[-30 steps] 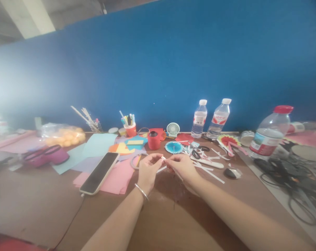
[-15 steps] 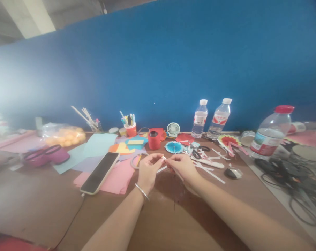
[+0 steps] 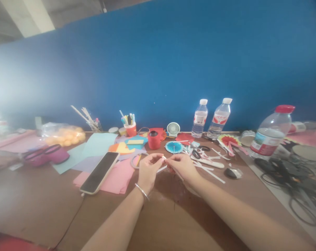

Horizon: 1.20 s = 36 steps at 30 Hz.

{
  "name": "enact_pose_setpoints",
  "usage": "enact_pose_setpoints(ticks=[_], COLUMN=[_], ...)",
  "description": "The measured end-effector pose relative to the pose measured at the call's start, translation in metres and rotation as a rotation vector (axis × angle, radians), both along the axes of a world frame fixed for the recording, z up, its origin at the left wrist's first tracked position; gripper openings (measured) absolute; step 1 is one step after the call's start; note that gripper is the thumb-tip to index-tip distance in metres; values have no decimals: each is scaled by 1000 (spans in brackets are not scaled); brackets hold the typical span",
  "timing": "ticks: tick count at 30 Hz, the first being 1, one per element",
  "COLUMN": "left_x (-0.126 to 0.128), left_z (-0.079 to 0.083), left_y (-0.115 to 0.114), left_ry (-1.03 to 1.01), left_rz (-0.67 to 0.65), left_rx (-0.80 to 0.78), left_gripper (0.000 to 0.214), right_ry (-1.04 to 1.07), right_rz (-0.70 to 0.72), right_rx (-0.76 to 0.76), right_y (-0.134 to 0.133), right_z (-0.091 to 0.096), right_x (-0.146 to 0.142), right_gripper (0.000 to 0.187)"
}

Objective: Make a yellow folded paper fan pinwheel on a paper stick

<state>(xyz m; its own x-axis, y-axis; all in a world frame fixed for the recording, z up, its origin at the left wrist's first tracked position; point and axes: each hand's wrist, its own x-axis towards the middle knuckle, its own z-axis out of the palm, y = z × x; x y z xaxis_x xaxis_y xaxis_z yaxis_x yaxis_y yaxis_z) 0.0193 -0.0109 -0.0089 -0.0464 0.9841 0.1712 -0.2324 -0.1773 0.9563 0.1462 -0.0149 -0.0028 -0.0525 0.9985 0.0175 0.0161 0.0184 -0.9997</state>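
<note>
My left hand [image 3: 148, 170] and my right hand [image 3: 183, 168] meet fingertip to fingertip above the table. Between their pinched fingers is a small white paper strip [image 3: 163, 158], mostly covered by the fingers. Another white strip [image 3: 162, 169] shows just below, between the hands; whether it joins the held piece I cannot tell. Beyond my fingers lie a blue pleated paper rosette [image 3: 174, 147] and a red cup-shaped object [image 3: 154, 141] with a dark top. Loose white strips [image 3: 212, 176] and black-handled scissors [image 3: 196, 154] are scattered to the right of my right hand.
A phone [image 3: 100, 173] on a cable lies over pink paper [image 3: 121, 176] at left. Behind stand a pen cup [image 3: 131, 130], a small fan [image 3: 173, 129] and two water bottles [image 3: 199, 120]. A larger bottle [image 3: 269, 136], a mouse [image 3: 233, 173] and black cables [image 3: 283, 177] are at right.
</note>
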Motion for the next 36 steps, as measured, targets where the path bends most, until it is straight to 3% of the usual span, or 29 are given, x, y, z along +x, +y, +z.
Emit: enact_pose_setpoints(ticks=[10, 13, 17, 19, 28, 36], left_x=[-1, -2, -3, -3, -1, -6], left_z=[1, 0, 1, 2, 5, 1], left_y=[0, 1, 2, 1, -2, 7], left_ry=[-4, 18, 18, -1, -5, -100], left_rz=[-28, -28, -30, -33, -57, 75], left_rx=[-4, 14, 9, 7, 33, 19], left_gripper=[18, 17, 18, 18, 20, 22], right_ry=[-85, -275, -512, -557, -486, -393], right_rz=[23, -11, -148, -144, -131, -80], right_rx=[57, 233, 617, 689, 622, 452], right_y=[4, 2, -2, -2, -1, 3], right_z=[-8, -5, 1, 1, -1, -2], right_x=[3, 6, 9, 9, 8, 10], right_gripper=[26, 26, 24, 19, 12, 15])
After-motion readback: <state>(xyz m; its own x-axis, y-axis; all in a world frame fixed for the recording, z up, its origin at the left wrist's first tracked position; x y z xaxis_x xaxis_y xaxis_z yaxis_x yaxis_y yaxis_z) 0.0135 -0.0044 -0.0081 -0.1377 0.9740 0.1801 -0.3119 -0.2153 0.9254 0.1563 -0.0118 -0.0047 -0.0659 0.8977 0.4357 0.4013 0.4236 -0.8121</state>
